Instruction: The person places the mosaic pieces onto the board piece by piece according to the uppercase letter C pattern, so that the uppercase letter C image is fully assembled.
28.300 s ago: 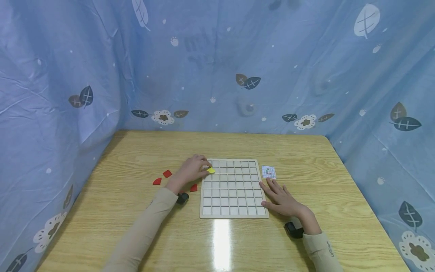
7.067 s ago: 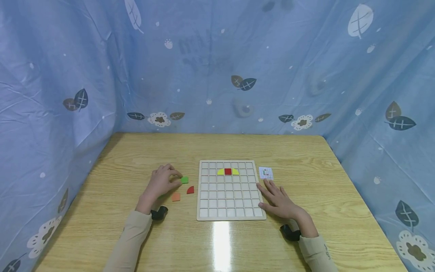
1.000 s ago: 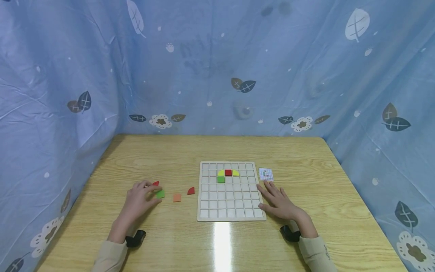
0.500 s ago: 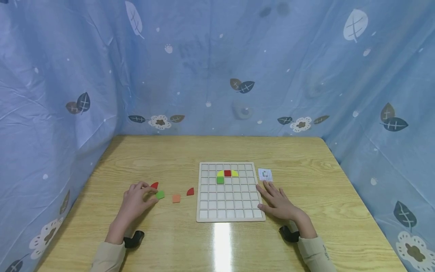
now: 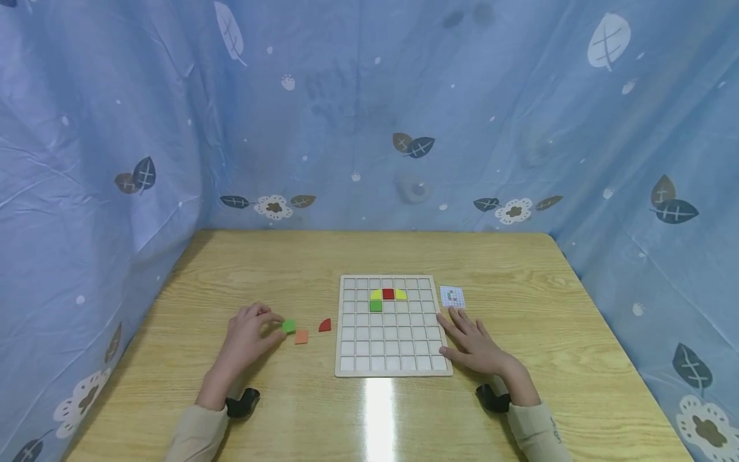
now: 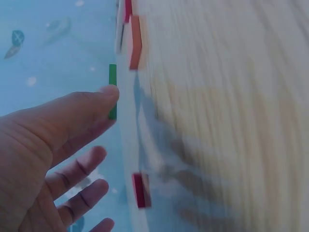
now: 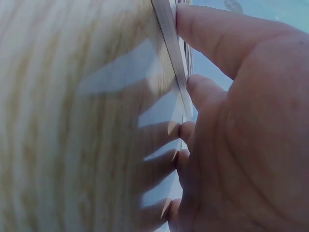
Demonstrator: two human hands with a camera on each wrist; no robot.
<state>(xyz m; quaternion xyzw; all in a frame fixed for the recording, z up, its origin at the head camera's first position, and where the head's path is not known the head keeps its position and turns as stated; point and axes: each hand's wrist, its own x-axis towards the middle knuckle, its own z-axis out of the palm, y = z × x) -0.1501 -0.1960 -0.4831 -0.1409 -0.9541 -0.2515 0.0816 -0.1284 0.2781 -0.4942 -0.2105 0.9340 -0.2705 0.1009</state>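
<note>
My left hand [image 5: 245, 337] pinches a green square tile [image 5: 288, 326] between thumb and fingers. The left wrist view shows this green tile [image 6: 113, 75] held up off the tabletop. White and gridded, the board [image 5: 392, 348] lies at the middle; a red square [image 5: 388, 294] sits on it between two yellow quarter-round pieces [image 5: 376, 294], with another green square [image 5: 376, 306] under the left yellow one. My right hand [image 5: 476, 346] lies with spread fingers at the board's right edge. In the right wrist view its thumb [image 7: 207, 24] touches the board's side.
Left of the board, an orange square tile [image 5: 301, 337] and a red quarter-round piece [image 5: 325, 325] lie on the wooden table [image 5: 300, 410]. A red piece [image 5: 264, 311] is mostly hidden behind my left hand. A small printed pattern card [image 5: 452, 296] lies right of the board.
The green tile has come off the table in my left hand and moved right, toward the orange tile. Earlier, the yellow, red and green pieces were set on the board. My right hand stays put.
</note>
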